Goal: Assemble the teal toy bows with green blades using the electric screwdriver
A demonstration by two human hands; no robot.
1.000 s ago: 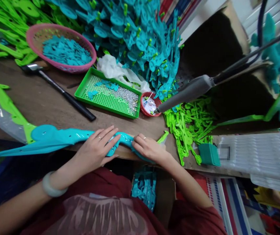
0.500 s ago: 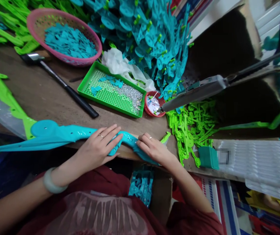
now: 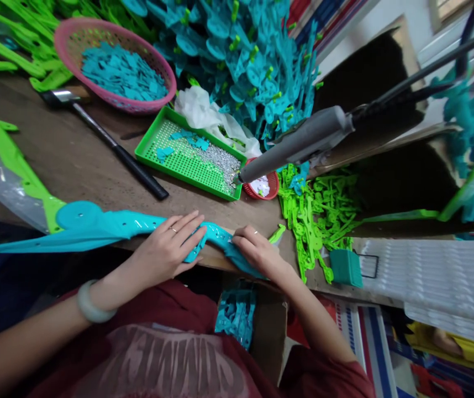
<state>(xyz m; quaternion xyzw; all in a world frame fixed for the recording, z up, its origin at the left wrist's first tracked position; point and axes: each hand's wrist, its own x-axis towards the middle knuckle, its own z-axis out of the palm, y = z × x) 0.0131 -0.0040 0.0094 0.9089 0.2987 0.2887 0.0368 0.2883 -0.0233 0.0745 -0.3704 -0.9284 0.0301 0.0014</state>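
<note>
A long turquoise plastic toy [image 3: 135, 222], curved and bow-like, lies along the front table edge. At its left end a green piece with a clear blade [image 3: 17, 185] sticks out. My left hand [image 3: 174, 243] is closed over the toy's middle, fingers wrapped across the handle part. My right hand [image 3: 257, 251] rests on the toy's right part, fingers bent and pinched at its upper face. Something tiny and pale shows at those fingertips, too small to name. Small holes dot the toy between the hands. A grey electric screwdriver [image 3: 295, 145] hangs with its tip over the screw tray.
A green perforated tray [image 3: 179, 172] holds screws and turquoise bits. Beside it are a small red basket [image 3: 257, 193] and a hammer [image 3: 116, 149]. A pink basket [image 3: 65, 47], turquoise parts [image 3: 237, 61] and green parts [image 3: 311, 221] crowd the back and right.
The hanging screwdriver has swung left and upward, its tip passing from the red basket to the tray's right end. The view has shifted slightly. Both hands stay on the toy.
</note>
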